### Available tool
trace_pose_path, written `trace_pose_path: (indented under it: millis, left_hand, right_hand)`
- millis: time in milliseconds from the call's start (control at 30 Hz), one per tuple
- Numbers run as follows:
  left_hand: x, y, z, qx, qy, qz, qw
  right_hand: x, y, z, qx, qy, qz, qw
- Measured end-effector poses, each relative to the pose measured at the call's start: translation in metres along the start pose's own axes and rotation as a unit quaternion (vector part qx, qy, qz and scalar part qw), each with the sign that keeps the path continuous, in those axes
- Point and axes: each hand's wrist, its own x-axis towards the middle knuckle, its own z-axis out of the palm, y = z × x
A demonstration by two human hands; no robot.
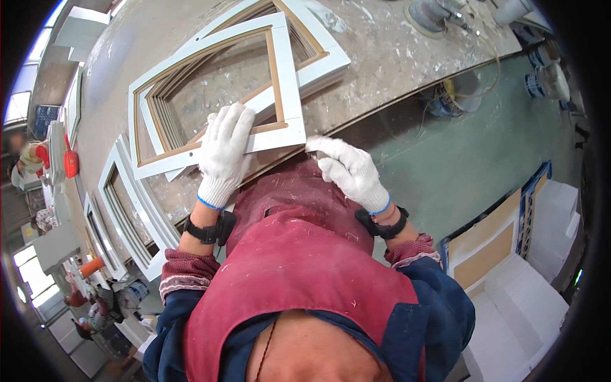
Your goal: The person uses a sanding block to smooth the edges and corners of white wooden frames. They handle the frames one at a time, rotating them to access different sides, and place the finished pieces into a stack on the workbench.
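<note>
A white window-like frame (290,76) with a tan inner edge lies on top of similar stacked frames, turned at an angle to them. My left hand (224,148), in a white knit glove, rests on its near rail with the fingers stretched over the inner edge. Beside the frame's near right corner is my right hand (351,167), gloved the same way. Its fingers are curled toward the thumb around a small greyish thing (322,155), mostly hidden and blurred. Whether this thing touches the frame, I cannot tell.
The frames lie on a paint-spotted worktable (382,57), whose edge runs just in front of me. More white frames (121,191) stand at left. A round-based tool (428,18) with a hose sits far right; buckets (455,92) and white foam boxes (515,318) are beyond the edge.
</note>
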Motion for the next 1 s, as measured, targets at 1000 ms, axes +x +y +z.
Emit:
trace_pose_path:
  millis: [1000]
  left_hand:
    - [-0.059,0.010,-0.070,-0.004,0.029,0.018,0.999]
  right_hand:
    - [0.131,0.000,-0.004,-0.117,0.176,-0.065,0.975]
